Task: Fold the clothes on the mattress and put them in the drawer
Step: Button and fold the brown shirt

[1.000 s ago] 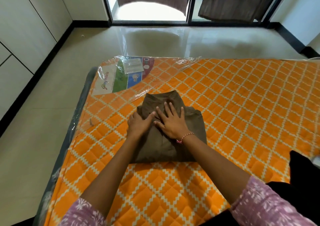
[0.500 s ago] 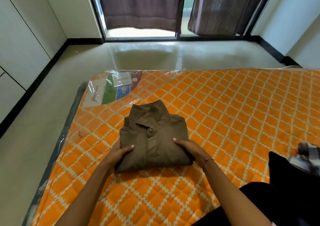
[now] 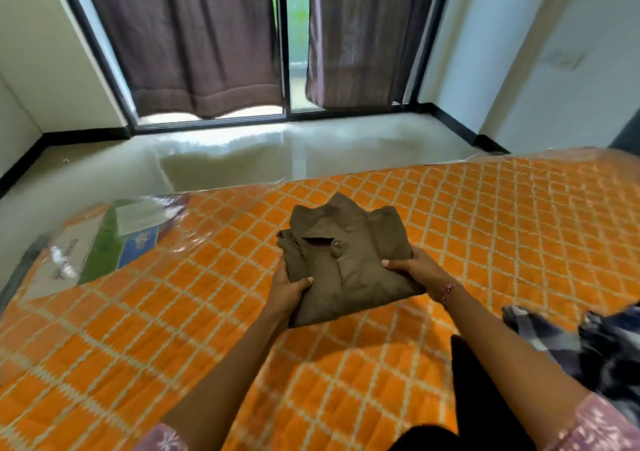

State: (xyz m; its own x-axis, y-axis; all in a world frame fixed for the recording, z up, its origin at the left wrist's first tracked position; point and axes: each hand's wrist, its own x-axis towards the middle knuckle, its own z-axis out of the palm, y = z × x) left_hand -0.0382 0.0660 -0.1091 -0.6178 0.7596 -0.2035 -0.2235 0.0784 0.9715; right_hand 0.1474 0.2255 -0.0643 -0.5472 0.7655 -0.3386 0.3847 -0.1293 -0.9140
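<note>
Left hand (image 3: 289,286) grips the near-left edge of the folded olive-brown shirt (image 3: 346,260), thumb on top; right hand (image 3: 417,270) grips its right edge the same way, thumb over the cloth, a red thread bracelet (image 3: 449,291) at the wrist. Shirt sits collar away, button showing, over the orange quilted mattress (image 3: 173,329), whether lifted or resting, cannot tell. Crumpled dark checked garment (image 3: 588,339) lies at the mattress's right; brown curtains (image 3: 207,42) hang beyond

The dark checked garment (image 3: 588,343) is blurred and cut off by the right edge.
</note>
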